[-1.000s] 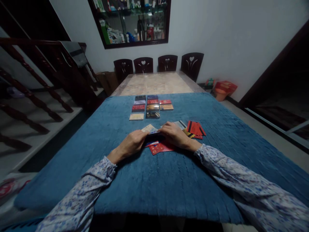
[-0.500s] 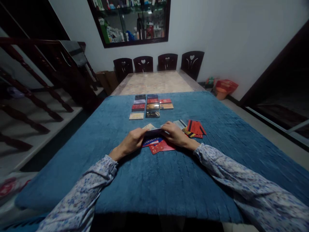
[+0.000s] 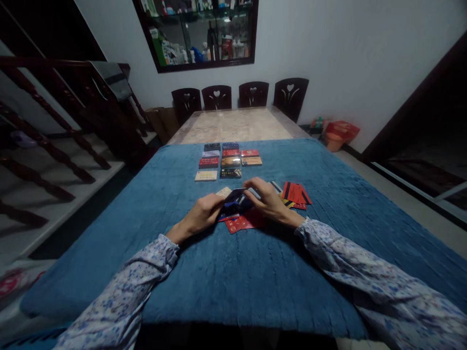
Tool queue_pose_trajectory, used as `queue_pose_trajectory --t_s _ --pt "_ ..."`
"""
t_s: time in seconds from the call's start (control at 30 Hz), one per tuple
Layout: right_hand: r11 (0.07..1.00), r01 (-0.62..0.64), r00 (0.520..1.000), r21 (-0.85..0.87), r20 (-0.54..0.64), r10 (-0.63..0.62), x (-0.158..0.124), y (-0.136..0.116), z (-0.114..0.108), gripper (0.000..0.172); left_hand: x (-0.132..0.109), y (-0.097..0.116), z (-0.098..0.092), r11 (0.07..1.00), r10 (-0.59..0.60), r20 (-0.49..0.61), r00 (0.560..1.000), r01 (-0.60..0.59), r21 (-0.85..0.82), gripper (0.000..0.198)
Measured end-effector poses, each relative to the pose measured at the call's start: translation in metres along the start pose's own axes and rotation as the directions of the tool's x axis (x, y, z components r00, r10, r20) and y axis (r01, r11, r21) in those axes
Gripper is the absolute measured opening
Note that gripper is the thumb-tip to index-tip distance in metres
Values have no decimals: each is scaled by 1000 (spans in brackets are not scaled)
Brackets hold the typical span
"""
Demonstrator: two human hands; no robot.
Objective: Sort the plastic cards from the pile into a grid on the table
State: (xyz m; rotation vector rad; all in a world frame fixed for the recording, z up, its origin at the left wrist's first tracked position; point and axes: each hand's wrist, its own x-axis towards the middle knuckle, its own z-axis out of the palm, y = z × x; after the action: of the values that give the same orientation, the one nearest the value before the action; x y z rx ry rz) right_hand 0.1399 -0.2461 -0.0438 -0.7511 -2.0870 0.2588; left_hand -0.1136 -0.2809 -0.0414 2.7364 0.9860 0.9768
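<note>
My left hand [image 3: 203,213] is closed on the left end of a dark blue card [image 3: 232,197], which is tilted up above the cloth. Closed at the other side, my right hand [image 3: 268,200] pinches a pale-edged card [image 3: 254,193]; I cannot tell how many cards lie together there. Beneath both hands are loose cards, among them a red card [image 3: 237,224] and a cream card [image 3: 223,191]. To the right of my right hand, red cards with a black stripe [image 3: 296,192] overlap a yellow card [image 3: 288,202].
Beyond my hands stand short stacks of cards in rows, with a black card stack [image 3: 230,173] and a cream card stack [image 3: 206,176] nearest. A blue cloth [image 3: 233,277] covers the near part of the stone-topped table [image 3: 241,121]. Dark chairs [image 3: 216,97] line the far end.
The dark card has turned, so its face shows more toward me. My right hand has shifted slightly up and right, with a pale card edge now visible at its fingers.
</note>
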Motion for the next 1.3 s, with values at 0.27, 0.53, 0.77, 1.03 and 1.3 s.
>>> queue_pose_trajectory --t_s 0.27,0.53,0.77,1.03,1.3 --pt "926 189 976 -328 -45 -215 7 -8 -8 21 1 3 2 996 -89 -127 988 86 -27 21" --pt "772 423 897 -475 97 -431 9 -17 -9 27 8 21 1 995 -75 -244 967 55 -88 21" --pt "790 439 882 -428 37 -470 11 -19 1 22 10 20 9 997 -3 -290 957 -18 -70 15" --pt "862 308 951 -403 133 -278 2 -6 8 24 1 8 5 998 -67 -237 969 68 -6 14" --pt "882 265 959 -390 204 -198 -7 7 8 28 -6 -3 1 975 -220 -124 968 215 -51 26"
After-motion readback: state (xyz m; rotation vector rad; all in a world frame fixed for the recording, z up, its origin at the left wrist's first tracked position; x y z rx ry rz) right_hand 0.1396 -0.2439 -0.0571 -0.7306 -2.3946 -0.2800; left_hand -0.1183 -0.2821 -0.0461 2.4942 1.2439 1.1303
